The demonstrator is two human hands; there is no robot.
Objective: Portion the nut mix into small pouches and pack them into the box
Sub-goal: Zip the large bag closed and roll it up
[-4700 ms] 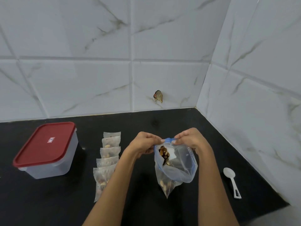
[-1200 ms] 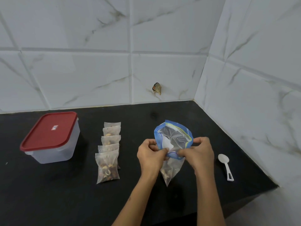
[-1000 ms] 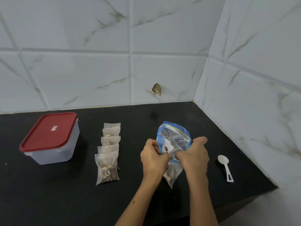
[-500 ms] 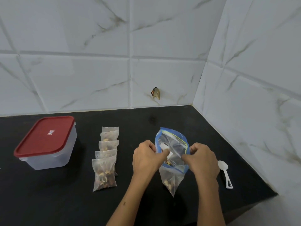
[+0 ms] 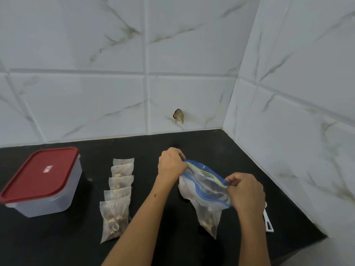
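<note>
With your left hand (image 5: 171, 163) and right hand (image 5: 244, 191) each in a pinching grip on the zip bag (image 5: 206, 191) mouth above the bench (image 5: 57, 242), draw the blue rim apart evenly, keeping the nuts low.

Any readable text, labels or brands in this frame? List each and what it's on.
Nothing legible.
Sticker on the red lid of the box: red and blue marks, too small and blurred to read.
Zip bag: only a blue and yellow seal strip, no print visible.
Small pouches, spoon, wall tiles: no text seen.
</note>
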